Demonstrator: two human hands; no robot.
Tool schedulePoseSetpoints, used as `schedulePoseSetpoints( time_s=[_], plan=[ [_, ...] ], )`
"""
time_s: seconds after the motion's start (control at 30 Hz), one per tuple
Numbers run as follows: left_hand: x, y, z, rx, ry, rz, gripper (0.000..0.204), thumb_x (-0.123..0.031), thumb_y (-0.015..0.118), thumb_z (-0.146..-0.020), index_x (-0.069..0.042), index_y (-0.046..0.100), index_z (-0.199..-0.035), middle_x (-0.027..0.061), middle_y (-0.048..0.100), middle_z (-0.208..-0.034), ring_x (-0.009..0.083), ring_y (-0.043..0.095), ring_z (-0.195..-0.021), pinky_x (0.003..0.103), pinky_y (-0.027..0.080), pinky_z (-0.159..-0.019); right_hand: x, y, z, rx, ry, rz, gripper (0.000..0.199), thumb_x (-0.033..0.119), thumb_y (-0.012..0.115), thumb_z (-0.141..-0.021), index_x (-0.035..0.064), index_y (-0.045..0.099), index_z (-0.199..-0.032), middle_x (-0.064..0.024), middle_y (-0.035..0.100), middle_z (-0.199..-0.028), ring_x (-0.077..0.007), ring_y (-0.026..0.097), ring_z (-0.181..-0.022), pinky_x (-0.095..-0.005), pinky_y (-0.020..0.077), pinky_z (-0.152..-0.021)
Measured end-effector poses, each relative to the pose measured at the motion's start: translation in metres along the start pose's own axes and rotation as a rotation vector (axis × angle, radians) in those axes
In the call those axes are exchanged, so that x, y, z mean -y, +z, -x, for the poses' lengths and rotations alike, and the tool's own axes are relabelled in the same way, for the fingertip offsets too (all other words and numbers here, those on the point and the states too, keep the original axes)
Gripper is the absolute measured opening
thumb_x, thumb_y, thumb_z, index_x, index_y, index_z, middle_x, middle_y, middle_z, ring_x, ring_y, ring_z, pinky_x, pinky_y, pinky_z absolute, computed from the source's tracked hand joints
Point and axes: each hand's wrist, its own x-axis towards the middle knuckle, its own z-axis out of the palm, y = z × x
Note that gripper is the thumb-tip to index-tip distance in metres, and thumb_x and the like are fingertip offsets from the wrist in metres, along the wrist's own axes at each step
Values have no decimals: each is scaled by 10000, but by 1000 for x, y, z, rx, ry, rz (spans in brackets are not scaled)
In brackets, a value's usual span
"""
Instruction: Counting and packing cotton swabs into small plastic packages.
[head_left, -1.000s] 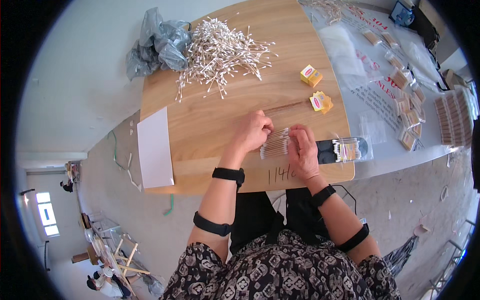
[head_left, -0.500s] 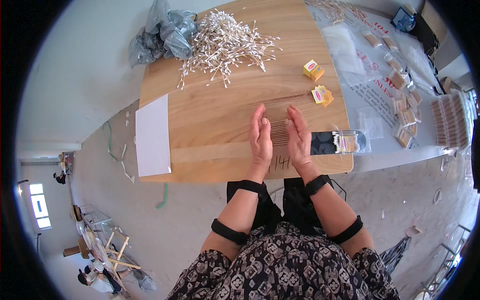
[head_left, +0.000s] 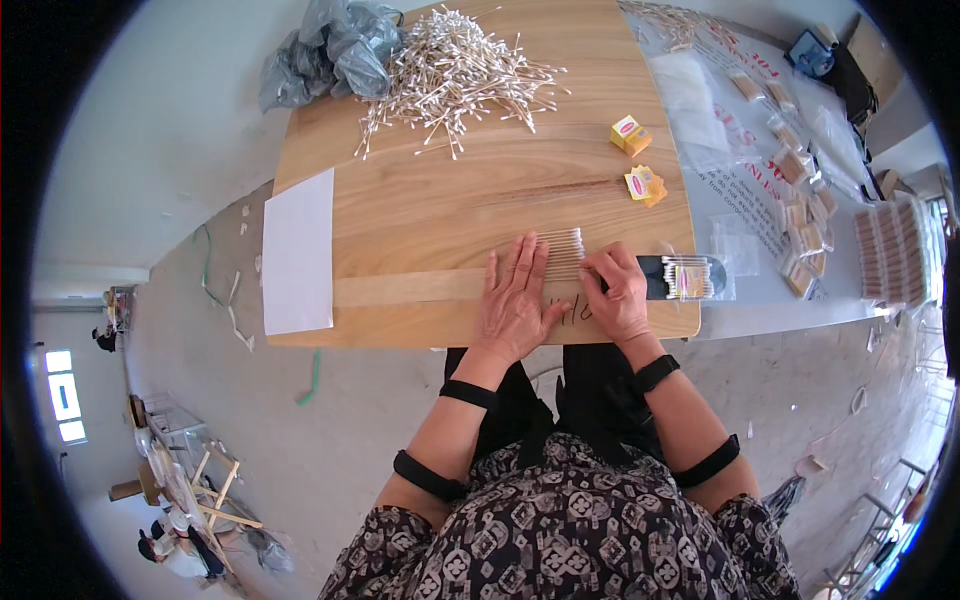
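Note:
A row of cotton swabs [head_left: 563, 250] lies side by side on the wooden table in front of me. My left hand [head_left: 512, 305] is open and flat, palm down, its fingers over the left ends of the row. At the row's right ends is my right hand [head_left: 617, 290], its fingers bent and closed together; what is between the fingertips, if anything, is hidden. Just right of that hand, a small pack of cotton swabs [head_left: 688, 278] with a yellow label rests on a dark strip [head_left: 656, 277].
A big heap of loose cotton swabs [head_left: 460, 80] lies at the back beside a grey plastic bag [head_left: 345, 55]. Yellow label cards [head_left: 630, 135] sit at the right, white paper [head_left: 298, 250] at the left. Bagged swab packs [head_left: 805, 225] cover the plastic-covered surface on the right.
My hands faced each other upright around the swabs; now the left lies flat on their left ends and the right has curled its fingers at their right ends. The view has shifted slightly.

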Motion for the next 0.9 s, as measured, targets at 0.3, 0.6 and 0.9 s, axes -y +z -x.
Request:
schedulePoseSetpoints(
  time_s=[0.3,0.6,0.9],
  plan=[
    [1,1,2,-16,-4,-5,858,-566,536,-894,-38,267,-1515,149,231,-1593,300,238,-1469,536,167,-1176,5,1,-2,14,-21,65,168,49,684,-720,71,658,-885,-103,575,-864,-325,587,-833,-418,492,-734],
    [-1,-1,-1,10,-11,-21,839,-542,552,-891,-14,300,-1492,150,235,-1588,298,219,-1473,529,150,-1182,2,2,-2,21,-22,80,155,58,683,-736,66,648,-886,-110,578,-867,-329,590,-836,-422,491,-736],
    [-2,-3,-2,20,-18,12,843,-493,601,-875,-16,291,-1496,153,227,-1591,296,207,-1477,527,146,-1184,6,1,-3,39,-2,93,239,67,682,-753,76,661,-991,-109,579,-897,-323,591,-854,-419,492,-752]
  ],
)
